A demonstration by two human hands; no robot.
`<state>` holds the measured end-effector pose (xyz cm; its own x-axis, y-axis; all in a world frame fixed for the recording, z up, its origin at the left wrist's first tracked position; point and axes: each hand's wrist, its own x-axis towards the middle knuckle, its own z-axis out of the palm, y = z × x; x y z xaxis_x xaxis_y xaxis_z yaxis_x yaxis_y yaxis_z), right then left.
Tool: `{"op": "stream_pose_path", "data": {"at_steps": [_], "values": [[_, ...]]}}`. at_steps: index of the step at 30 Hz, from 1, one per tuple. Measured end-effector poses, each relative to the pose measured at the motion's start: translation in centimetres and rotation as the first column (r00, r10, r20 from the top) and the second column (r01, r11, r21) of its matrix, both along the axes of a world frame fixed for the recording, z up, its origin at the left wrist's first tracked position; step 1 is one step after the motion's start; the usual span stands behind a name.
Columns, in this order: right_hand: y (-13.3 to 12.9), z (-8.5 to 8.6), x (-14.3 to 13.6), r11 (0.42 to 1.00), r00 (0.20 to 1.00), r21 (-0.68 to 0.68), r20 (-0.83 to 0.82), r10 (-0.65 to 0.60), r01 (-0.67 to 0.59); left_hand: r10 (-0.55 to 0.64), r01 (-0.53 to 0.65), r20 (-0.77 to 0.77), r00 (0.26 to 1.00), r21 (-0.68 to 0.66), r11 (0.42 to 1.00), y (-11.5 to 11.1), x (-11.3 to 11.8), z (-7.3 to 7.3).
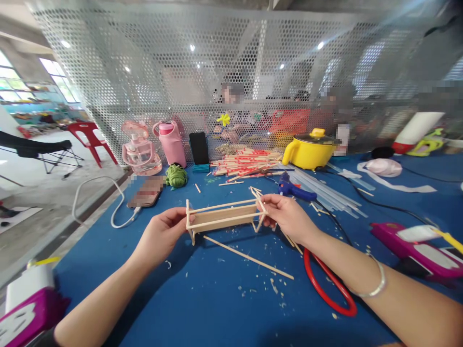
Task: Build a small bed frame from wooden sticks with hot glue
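Observation:
Between my two hands is a small wooden stick frame [222, 218], long and narrow, with rails along its top and short legs at both ends. My left hand [164, 231] pinches its left end, thumb against the near side. At the right end, the fingers of my right hand [280, 214] are closed round the corner post. A single loose wooden stick [249, 258] lies slantwise on the blue table just below the frame. More short sticks lie partly hidden beneath my right hand. Behind that hand rests a blue hot glue gun [294, 188].
A pile of red-tipped sticks [249, 163], a yellow pot [313, 152] and clear glue sticks [321, 190] lie at the back. Red-handled scissors [329, 284] are by my right forearm. Green yarn [176, 176], a charging phone [147, 191] and pink bottles [172, 144] stand left. A perforated screen [202, 62] rises behind.

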<state>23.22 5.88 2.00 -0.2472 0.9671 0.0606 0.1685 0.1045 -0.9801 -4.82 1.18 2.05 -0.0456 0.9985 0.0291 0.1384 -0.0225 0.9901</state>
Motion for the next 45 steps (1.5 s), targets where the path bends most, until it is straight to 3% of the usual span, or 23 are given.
{"op": "stream_pose_path", "data": {"at_steps": [8, 20, 29, 38, 45], "values": [[-0.1, -0.2, -0.4, 0.999, 0.999, -0.03, -0.023, -0.032, 0.031, -0.008, 0.012, 0.094, 0.996, -0.045, 0.999, -0.1, 0.4, 0.2], [-0.4, 0.0, 0.1, 1.0, 0.999, -0.012, -0.04, 0.021, -0.022, 0.045, -0.047, -0.101, 0.994, -0.011, 0.999, 0.1, 0.1, 0.4], [-0.3, -0.3, 0.0, 0.999, 0.999, 0.042, 0.039, -0.01, 0.008, 0.046, -0.044, -0.096, 0.994, 0.016, 0.999, 0.0, 0.3, 0.3], [-1.0, 0.4, -0.3, 0.931, 0.943, 0.344, 0.252, -0.216, 0.121, 0.065, -0.063, -0.131, 0.989, 0.014, 0.998, 0.1, 0.3, 0.4], [-0.9, 0.3, -0.3, 0.922, 0.939, 0.37, 0.267, -0.219, 0.11, 0.052, -0.049, -0.119, 0.992, 0.024, 0.998, 0.0, 0.3, 0.5]]}}
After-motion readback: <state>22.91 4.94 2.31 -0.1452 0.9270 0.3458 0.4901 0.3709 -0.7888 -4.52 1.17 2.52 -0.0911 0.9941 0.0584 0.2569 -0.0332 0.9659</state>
